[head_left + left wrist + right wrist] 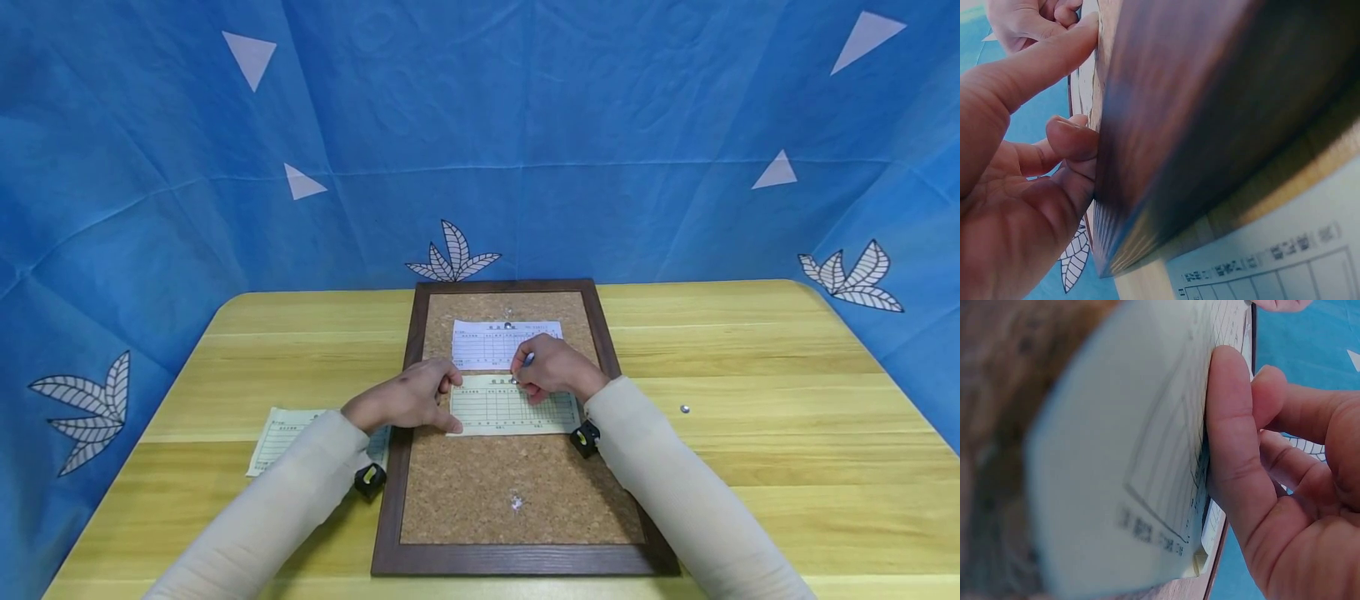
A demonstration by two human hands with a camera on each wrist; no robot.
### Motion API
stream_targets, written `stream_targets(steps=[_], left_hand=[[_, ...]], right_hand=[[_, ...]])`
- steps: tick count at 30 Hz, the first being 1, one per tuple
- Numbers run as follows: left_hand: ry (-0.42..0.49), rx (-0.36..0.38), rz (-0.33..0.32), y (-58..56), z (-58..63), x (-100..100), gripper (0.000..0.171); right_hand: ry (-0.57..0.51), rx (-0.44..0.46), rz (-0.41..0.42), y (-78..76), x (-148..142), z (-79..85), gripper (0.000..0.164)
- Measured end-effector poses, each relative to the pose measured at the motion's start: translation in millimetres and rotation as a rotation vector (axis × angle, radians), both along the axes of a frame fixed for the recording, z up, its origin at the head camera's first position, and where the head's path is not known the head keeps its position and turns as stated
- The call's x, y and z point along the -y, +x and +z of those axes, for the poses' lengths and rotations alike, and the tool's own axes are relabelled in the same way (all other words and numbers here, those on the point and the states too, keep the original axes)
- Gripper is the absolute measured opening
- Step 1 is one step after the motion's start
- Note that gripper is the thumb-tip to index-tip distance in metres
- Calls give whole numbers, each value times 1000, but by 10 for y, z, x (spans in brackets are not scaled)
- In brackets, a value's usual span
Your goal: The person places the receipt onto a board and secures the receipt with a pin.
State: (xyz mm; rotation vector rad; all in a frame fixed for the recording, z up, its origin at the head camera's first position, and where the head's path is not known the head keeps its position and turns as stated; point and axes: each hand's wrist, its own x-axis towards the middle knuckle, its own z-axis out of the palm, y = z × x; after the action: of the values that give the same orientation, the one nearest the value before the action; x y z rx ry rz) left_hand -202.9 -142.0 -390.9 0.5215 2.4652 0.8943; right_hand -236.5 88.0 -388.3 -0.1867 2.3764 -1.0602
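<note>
A yellow printed form (480, 408) lies across the middle of a wood-framed cork board (450, 500). My right hand (555, 367) is at its top edge, thumb and finger brought together at a small silver thumbtack (513, 381). In the right wrist view, that hand's fingers (1235, 419) lie against the form, whose near corner lifts off the board. My left hand (412, 393) rests at the form's left edge, thumb and fingertips spread and touching it. Just above is a white form (480, 350) with a silver thumbtack (507, 326) at its top.
Another yellow form (281, 433) lies on the wooden table (750, 483) left of the board, partly beneath my left forearm. A loose silver thumbtack (685, 409) is on the table to the right. Behind the table hangs a blue cloth (600, 167).
</note>
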Motion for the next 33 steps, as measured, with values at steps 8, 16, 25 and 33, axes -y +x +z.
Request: stream_targets(steps=[8, 16, 25, 33], left_hand=[[-1, 1, -3, -14, 1, 0, 49], [-8, -3, -10, -22, 13, 0, 50], [-11, -5, -2, -15, 7, 4, 50], [-5, 5, 4, -14, -12, 5, 49]], right_hand=[[5, -11, 12, 6, -7, 17, 8], [13, -13, 3, 1, -3, 12, 9], [16, 0, 6, -11, 10, 9, 8], [21, 1, 26, -13, 9, 13, 8]])
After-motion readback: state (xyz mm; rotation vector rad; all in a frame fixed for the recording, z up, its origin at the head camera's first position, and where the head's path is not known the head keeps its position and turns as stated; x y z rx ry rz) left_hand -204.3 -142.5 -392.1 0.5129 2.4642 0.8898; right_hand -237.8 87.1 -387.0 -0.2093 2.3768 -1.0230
